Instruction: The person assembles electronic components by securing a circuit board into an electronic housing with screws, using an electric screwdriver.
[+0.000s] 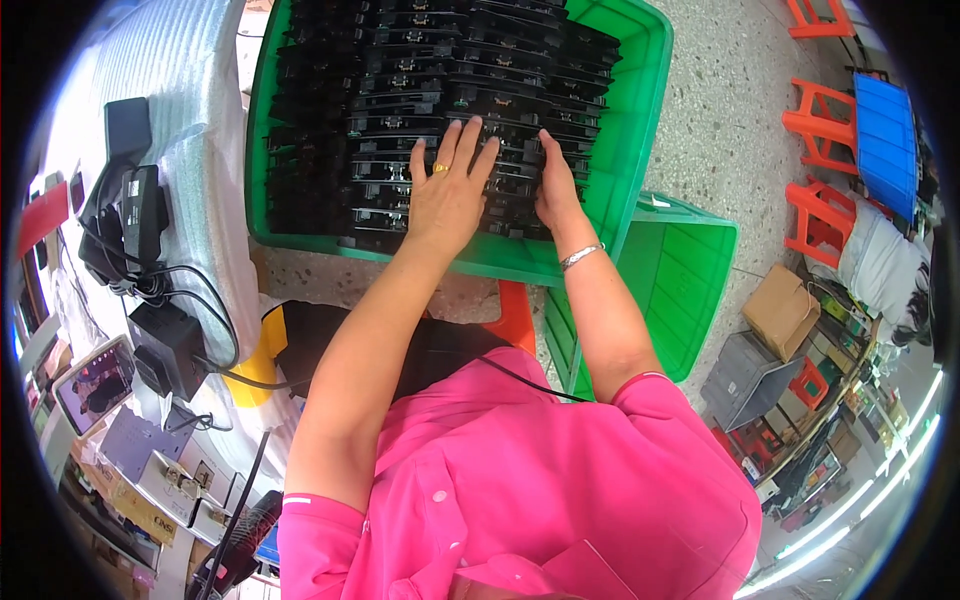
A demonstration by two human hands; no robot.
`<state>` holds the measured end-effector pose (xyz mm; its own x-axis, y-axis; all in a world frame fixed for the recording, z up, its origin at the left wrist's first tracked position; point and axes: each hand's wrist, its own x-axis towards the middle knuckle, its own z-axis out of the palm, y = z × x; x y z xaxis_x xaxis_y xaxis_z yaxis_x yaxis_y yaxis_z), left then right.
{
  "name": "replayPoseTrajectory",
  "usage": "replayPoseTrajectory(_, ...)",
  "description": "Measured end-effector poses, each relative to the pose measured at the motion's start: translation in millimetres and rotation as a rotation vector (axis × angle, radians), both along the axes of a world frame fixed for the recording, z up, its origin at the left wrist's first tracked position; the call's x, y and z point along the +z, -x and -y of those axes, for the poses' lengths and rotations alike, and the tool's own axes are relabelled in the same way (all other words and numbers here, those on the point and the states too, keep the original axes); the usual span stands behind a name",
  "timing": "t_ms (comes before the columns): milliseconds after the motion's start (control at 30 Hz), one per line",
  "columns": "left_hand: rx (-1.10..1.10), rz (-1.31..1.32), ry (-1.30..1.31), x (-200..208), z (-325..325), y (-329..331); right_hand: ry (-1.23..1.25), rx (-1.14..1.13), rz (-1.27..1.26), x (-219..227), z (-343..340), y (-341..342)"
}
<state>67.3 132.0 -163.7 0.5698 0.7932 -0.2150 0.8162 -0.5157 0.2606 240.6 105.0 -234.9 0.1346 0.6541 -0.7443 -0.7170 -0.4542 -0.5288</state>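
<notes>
A large green crate (655, 110) is packed with rows of thin black plastic parts (400, 60), stacked close together with small metal pieces showing along them. My left hand (450, 195), a yellow ring on one finger, lies over the near rows with its fingers spread, and grips nothing that shows. Beside it, at the right end of the same rows, my right hand (558, 190) is turned edge-on against the parts. One of its fingers is stretched out; the others are partly hidden, and I see nothing held in it.
A second green crate (690, 290) stands on the floor, partly under the first. On the left, black power adapters (165, 340) and cables lie on a foam-wrapped surface (190, 90). Red stools (822, 135) and a blue bin (886, 140) stand at the far right. A black cable crosses my lap.
</notes>
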Motion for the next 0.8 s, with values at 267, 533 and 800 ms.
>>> replayPoseTrajectory(267,-0.022,-0.104,0.061,-3,-11,-4,-0.131,0.015,0.187,-11,9,2)
replayPoseTrajectory(533,0.033,0.032,0.015,18,-5,-1,0.093,-0.142,0.157,8,19,11)
replayPoseTrajectory(800,0.076,0.206,0.089,42,30,-11,-0.035,-0.061,-0.14,17,24,22)
